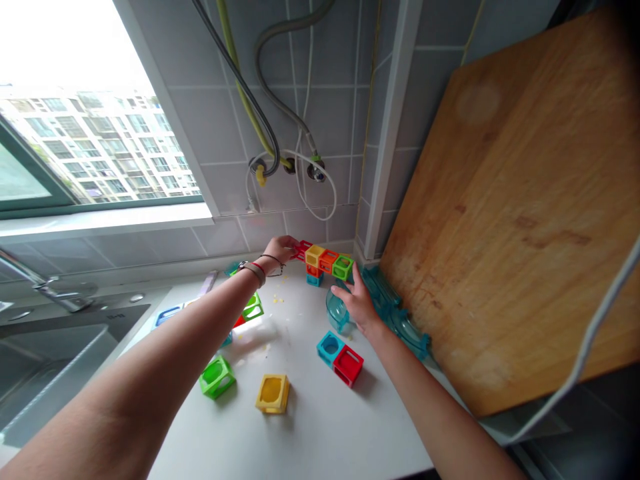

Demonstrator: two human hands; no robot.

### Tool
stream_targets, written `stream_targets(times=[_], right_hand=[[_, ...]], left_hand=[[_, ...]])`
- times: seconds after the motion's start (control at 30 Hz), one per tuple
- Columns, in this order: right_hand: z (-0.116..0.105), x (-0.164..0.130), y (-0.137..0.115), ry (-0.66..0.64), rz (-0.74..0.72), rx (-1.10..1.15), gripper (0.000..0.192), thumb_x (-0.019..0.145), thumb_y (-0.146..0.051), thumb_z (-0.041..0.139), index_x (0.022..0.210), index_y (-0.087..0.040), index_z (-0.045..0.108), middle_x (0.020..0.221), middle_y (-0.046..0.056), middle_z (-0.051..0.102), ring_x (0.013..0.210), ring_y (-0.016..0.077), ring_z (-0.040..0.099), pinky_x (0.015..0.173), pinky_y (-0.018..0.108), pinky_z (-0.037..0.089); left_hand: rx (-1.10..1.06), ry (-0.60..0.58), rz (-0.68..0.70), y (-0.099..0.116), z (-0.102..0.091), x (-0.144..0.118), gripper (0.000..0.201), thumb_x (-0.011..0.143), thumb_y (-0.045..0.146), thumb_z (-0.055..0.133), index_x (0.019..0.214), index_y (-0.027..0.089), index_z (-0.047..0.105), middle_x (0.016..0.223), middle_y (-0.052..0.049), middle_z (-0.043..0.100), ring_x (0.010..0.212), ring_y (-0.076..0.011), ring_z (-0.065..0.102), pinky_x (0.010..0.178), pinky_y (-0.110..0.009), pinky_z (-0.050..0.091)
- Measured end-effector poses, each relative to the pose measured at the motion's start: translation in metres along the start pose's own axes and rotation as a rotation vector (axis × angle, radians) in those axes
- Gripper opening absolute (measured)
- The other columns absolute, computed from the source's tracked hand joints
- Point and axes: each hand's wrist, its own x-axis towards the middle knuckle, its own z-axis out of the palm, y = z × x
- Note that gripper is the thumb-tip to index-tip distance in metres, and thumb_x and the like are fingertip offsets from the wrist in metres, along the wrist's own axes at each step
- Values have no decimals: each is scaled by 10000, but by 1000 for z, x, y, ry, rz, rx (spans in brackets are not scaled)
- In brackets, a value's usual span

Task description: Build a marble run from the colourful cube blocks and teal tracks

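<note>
A row of hollow plastic blocks stands near the back corner of the counter: a red block, a yellow block, an orange block and a green block. Under its middle is a short stack with a blue block at the bottom. My left hand has its fingers closed on the red block at the left end. At the other end, my right hand grips the green block, forefinger along its right side and thumb below. A clear blue curved piece lies beside the right thumb.
Nearer me lie a joined blue block and red one, a loose yellow block and a green block. More pieces sit partly behind my left forearm. Clear blue tracks line a leaning wooden board. A sink is at left.
</note>
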Motion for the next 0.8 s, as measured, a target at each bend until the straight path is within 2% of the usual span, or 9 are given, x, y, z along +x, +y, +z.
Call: stream_targets(times=[0.1, 0.27, 0.4, 0.53, 0.67, 0.73, 0.8], right_hand=[[0, 0, 1, -7, 2, -3, 1082, 760, -338, 770, 1637, -301, 139, 1578, 53, 456, 1452, 299, 430, 1189, 539, 352], [0, 0, -1, -20, -9, 3, 1071, 745, -333, 777, 1631, -316, 176, 1608, 42, 410, 1449, 306, 435, 1181, 537, 365], [-1, -2, -2, -34, -5, 4, 1038, 749, -337, 776, 1623, -320, 215, 1618, 41, 396, 1454, 304, 433, 1195, 509, 348], [-1, -2, 1, -33, -10, 8, 1007, 755, -337, 773, 1613, -325, 247, 1604, 48, 421, 1459, 300, 429, 1203, 497, 335], [-1, -1, 4, -21, -17, 21, 992, 749, -334, 769, 1604, -316, 267, 1622, 66, 390, 1446, 307, 449, 1197, 502, 344], [-1, 0, 5, -13, -19, 25, 988, 742, -332, 766, 1599, -312, 273, 1620, 74, 391, 1434, 311, 465, 1187, 505, 362], [-2, 0, 5, -8, -20, 29, 986, 741, -335, 761, 1597, -303, 272, 1615, 79, 400, 1427, 309, 475, 1177, 494, 383]], left_hand=[[-51, 0, -25, -1, 2, -2, 251, 663, 164, 813, 871, 146, 673, 781, -20, 711, 753, -161, 714, 729, -290, 603], [-40, 10, -53, 1, -4, -2, 344, 601, 96, 815, 914, 162, 687, 919, -64, 751, 784, -175, 712, 711, -287, 586], [33, 86, -61, 15, -24, 2, 313, 608, 80, 767, 901, 175, 707, 1038, -92, 747, 873, -196, 711, 690, -254, 554], [75, 191, -54, 42, -56, -3, 303, 698, 105, 663, 991, 178, 685, 1109, -111, 716, 854, -196, 720, 683, -281, 560], [143, 373, 48, 68, -88, -31, 435, 737, 123, 640, 1166, 197, 629, 1349, -133, 589, 949, -192, 695, 790, -315, 579], [187, 479, 182, 79, -99, -57, 476, 755, 146, 648, 1225, 199, 595, 1392, -134, 549, 1002, -197, 684, 830, -315, 581], [162, 521, 331, 89, -105, -96, 447, 800, 210, 639, 1241, 198, 568, 1352, -126, 579, 1000, -207, 695, 779, -306, 598]])
